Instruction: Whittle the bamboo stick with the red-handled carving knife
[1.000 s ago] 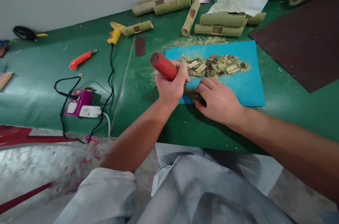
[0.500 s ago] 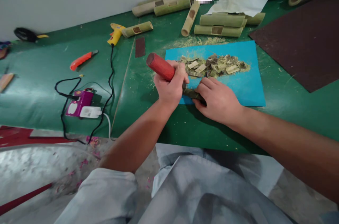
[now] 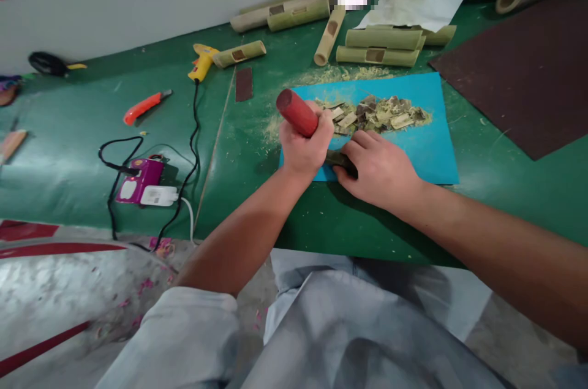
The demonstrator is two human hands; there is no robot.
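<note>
My left hand (image 3: 305, 147) is closed around the thick red handle (image 3: 296, 113) of a tool, which tilts up to the left. The tool's working end is hidden behind my fingers. Just right of it, a dark greenish-brown bamboo piece (image 3: 337, 160) lies over the lower part of a blue sheet (image 3: 434, 153). My right hand (image 3: 379, 162) grips this piece, its fingers wrapped over the right end. Beyond both hands, a heap of bamboo chips and shavings (image 3: 379, 113) rests on the blue sheet.
Cut bamboo tubes (image 3: 383, 40) with square openings lie along the back. A yellow glue gun (image 3: 202, 64), an orange utility knife (image 3: 143, 109) and a purple power adapter (image 3: 144, 177) with cords are on the left. A dark brown sheet (image 3: 519, 70) covers the right side of the green table (image 3: 239, 193).
My left hand and the red-handled tool have moved right, closer to my right hand. Less of the bamboo piece shows between the hands. My right hand stays nearly in place.
</note>
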